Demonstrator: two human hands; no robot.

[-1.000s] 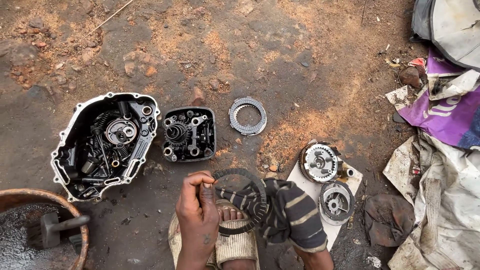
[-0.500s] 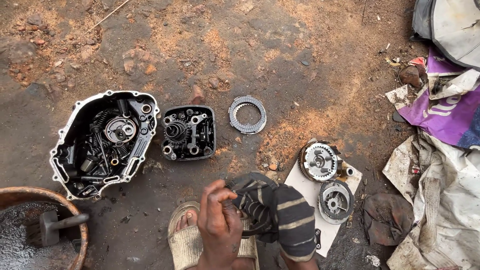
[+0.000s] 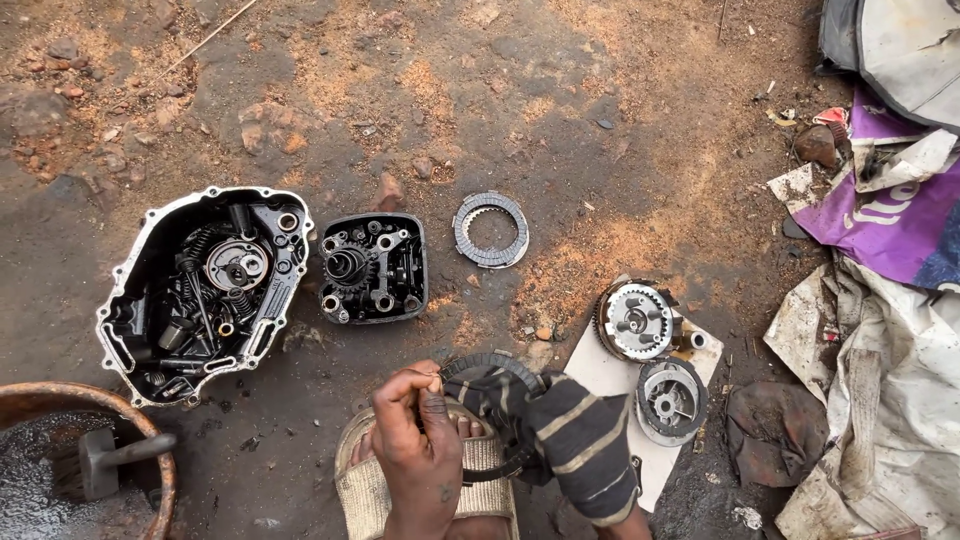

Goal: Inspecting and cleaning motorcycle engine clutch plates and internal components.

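Ground: oil-stained dark earth with rusty patches, on which every part is laid out within arm's reach ahead of the hands.
Left hand [image 3: 420, 440]: bare, fingers closed on the near rim of a dark toothed ring-shaped clutch plate [image 3: 490, 365], pinching it, I judge, so the ring stays steady.
Right hand [image 3: 570, 440]: hidden inside a dark rag with pale stripes [image 3: 560, 430], bunched against the same ring; it looks clenched through the cloth, apparently so the fabric can rub the plate, but the fingers themselves cannot be seen.
Ring's place: between both hands, held just above a woven tan sandal [image 3: 370, 490] and the person's foot.
Far left of the hands: large grey-edged black engine cover [image 3: 200, 290], lying open side up, so its gears and springs stay inside.
Just ahead of the left hand: small black rounded-square gear housing [image 3: 372, 267], also face up, beside the big cover.
Ahead, centre: grey friction ring with notched edge [image 3: 490, 229], flat on the dirt, apart from the rest.
Right of the hands: two round silver clutch hubs [image 3: 635, 320] resting on a pale card sheet [image 3: 600, 375], probably to keep them off the grit.
Low left corner: rusty round basin [image 3: 60, 400] holding dark liquid and a brush [image 3: 110, 460].
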